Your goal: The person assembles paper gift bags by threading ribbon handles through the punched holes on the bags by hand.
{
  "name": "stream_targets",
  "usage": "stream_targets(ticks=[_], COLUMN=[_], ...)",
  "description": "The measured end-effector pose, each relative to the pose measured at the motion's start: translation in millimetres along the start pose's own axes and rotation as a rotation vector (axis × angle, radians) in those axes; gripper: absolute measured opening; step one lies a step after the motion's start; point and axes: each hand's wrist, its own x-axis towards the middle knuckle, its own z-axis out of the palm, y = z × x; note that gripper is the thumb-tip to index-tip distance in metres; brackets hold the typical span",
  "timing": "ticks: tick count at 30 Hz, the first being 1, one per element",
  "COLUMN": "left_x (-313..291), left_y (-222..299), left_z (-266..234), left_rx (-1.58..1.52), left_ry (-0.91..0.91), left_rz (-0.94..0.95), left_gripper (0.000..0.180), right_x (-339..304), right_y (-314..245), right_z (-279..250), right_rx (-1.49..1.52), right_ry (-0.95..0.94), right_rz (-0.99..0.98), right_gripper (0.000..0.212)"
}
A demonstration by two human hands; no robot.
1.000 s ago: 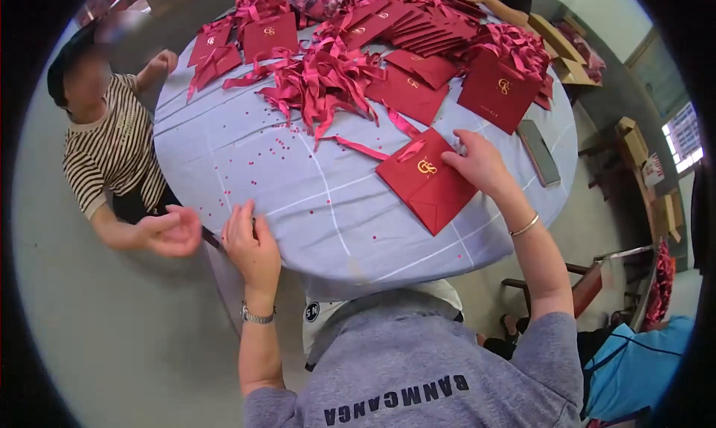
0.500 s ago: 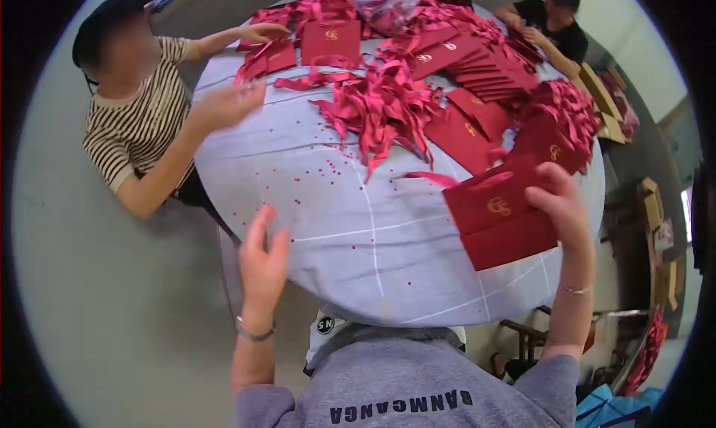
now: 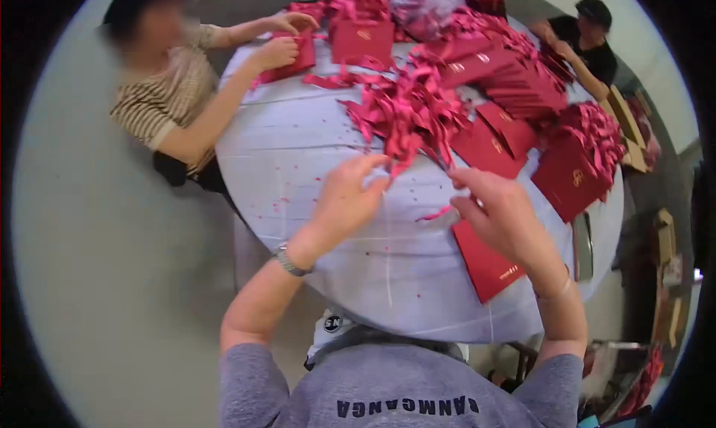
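My left hand (image 3: 347,197) reaches over the table with thumb and forefinger apart, beside the loose ends of a heap of red ribbons (image 3: 410,111). On the right my other hand, my right hand (image 3: 503,215), has its fingers apart too, the forefinger close to a ribbon end; whether it touches cannot be made out. Beneath that hand a dark red paper bag (image 3: 483,268) lies on the table, partly covered by the hand. A short red ribbon (image 3: 436,215) shows beside the bag's upper edge.
A pale cloth (image 3: 328,212) covers the round table, dotted with small red bits. Red bags (image 3: 522,89) with ribbons are piled at the back and right. A phone-like dark slab (image 3: 583,249) lies at the right edge. Two people work across the table, one (image 3: 171,92) left, one (image 3: 585,51) right.
My right hand has let go of the red bag, which now lies on the table. Both hands have moved toward the ribbon heap. The person at left has brought both hands to a red bag.
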Motion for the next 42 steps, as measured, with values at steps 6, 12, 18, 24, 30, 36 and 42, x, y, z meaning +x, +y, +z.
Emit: stream_targets(ticks=[6,12,18,24,30,36,42], left_x=[31.4,74.3,93.4,101.9,105.4,89.5,21.3], left_y=[2.0,-12.2,-40.6,-49.5,-33.4,-34.6,30.2], left_z=[-24.7,-188.6,-209.8,-190.3,-179.9,-154.0,-14.0], left_rx=[-0.277,-0.55,-0.837,-0.924,-0.837,-0.767,-1.043], left_ry=[0.203,0.851,0.823,0.752,0.712,0.614,-0.388], left_rz=[-0.125,-0.121,-0.33,-0.446,-0.374,-0.293,-0.586], left_gripper=[0.057,0.059,0.027,0.025,0.035,0.029,0.027], right_x=[89.1,78.1,50.9,35.5,31.3,31.6,33.0], right_y=[66.9,58.6,55.0,57.2,48.2,31.8,-5.9], right_z=[67.1,57.6,22.4,3.3,-5.7,-5.2,14.7], right_rx=[-0.255,-0.199,0.394,0.538,0.558,0.635,0.326], right_ry=[0.358,0.228,0.312,0.25,0.428,0.419,0.428], right_rz=[-0.46,-0.287,-0.077,0.004,-0.013,-0.042,-0.245], right_gripper=[0.027,0.01,0.012,0.006,0.006,0.008,0.017])
